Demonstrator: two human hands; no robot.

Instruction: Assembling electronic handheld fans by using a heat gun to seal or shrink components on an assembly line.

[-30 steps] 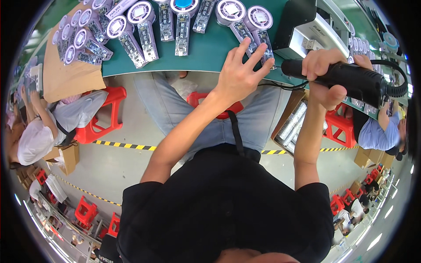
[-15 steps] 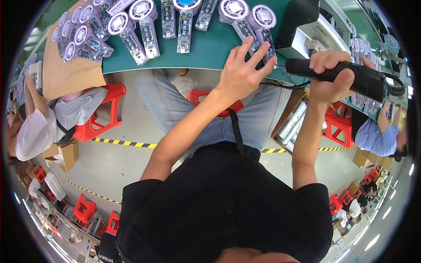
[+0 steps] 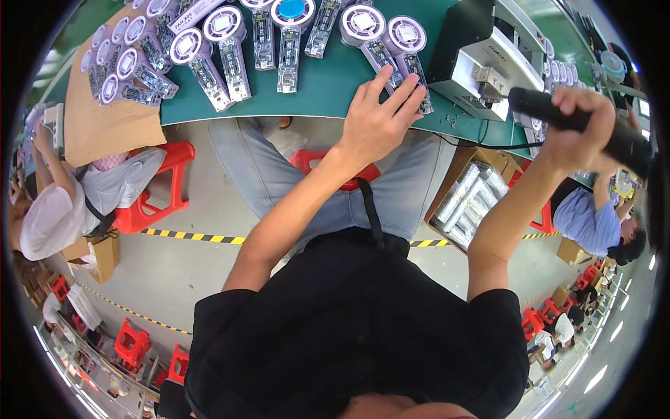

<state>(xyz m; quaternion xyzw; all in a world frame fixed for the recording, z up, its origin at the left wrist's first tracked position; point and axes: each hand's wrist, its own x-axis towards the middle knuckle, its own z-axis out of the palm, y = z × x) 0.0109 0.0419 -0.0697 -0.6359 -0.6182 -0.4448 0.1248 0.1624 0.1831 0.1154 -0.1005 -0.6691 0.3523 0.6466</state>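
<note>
My left hand [image 3: 377,126] lies at the table edge with its fingers spread. Its fingertips touch the handles of two purple handheld fans, a left one [image 3: 363,24] and a right one [image 3: 406,35]. Both have open handles that show circuit boards. In my right hand [image 3: 583,133] is a black electric screwdriver [image 3: 534,105], gripped around its body and raised to the right of the table. Its tip points left, toward a black and white screw feeder [image 3: 464,70]. Motion blurs the screwdriver's rear end.
More fans [image 3: 227,52] lie across the green table [image 3: 321,105], several on cardboard [image 3: 105,129] at left. Loose screws [image 3: 453,120] lie before the feeder. A box of wrapped parts [image 3: 471,202] stands below the table. Co-workers sit left [image 3: 52,216] and right [image 3: 593,216].
My right hand has swung the screwdriver right, away from the fan handles. My left hand stays on the fans, its fingers slightly closer together. The view has shifted a little.
</note>
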